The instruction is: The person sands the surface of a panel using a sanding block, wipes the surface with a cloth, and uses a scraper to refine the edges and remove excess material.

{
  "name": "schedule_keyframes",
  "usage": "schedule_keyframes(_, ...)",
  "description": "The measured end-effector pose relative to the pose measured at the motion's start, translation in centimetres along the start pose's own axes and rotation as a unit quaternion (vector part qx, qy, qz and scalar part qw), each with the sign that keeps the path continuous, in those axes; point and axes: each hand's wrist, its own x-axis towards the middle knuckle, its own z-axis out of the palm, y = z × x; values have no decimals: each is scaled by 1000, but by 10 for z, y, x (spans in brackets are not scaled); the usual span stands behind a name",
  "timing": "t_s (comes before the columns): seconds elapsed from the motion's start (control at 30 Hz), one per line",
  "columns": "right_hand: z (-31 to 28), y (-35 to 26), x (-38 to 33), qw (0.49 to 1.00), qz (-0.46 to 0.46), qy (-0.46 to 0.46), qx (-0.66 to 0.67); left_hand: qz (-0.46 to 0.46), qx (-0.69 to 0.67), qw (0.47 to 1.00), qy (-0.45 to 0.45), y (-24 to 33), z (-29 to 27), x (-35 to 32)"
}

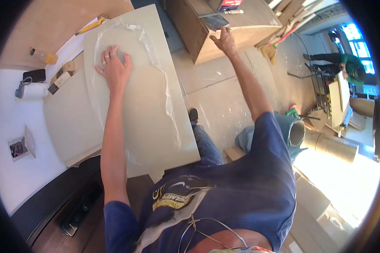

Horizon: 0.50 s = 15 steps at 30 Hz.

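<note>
My left hand (114, 66) lies flat, fingers spread, on a large pale beige panel (147, 122) covered with a clear plastic film that wrinkles along its edges. The panel rests tilted over a second pale board (67, 126). My right hand (223, 40) is raised away to the right, fingers loosely curled and holding nothing, next to the edge of a brown cardboard box (245, 25). Both arms come up from my blue T-shirt at the bottom.
A white counter (8, 126) at the left bears a small box (19, 147), a black phone (34, 75), a tape roll and a bottle (44, 56). Cardboard tubes (325, 143), a broom (270, 49) and scraps lie on the floor. Another person (350, 67) works at the far right.
</note>
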Motion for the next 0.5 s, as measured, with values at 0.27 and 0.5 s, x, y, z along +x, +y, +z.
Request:
schedule_keyframes(0.27, 84, 68, 129, 968, 52, -165, -183, -17, 14, 1000, 20, -9, 1, -4)
schedule_keyframes(0.5, 74, 75, 174, 915, 36, -342, -210, -34, -1, 999, 13, 2, -9, -5)
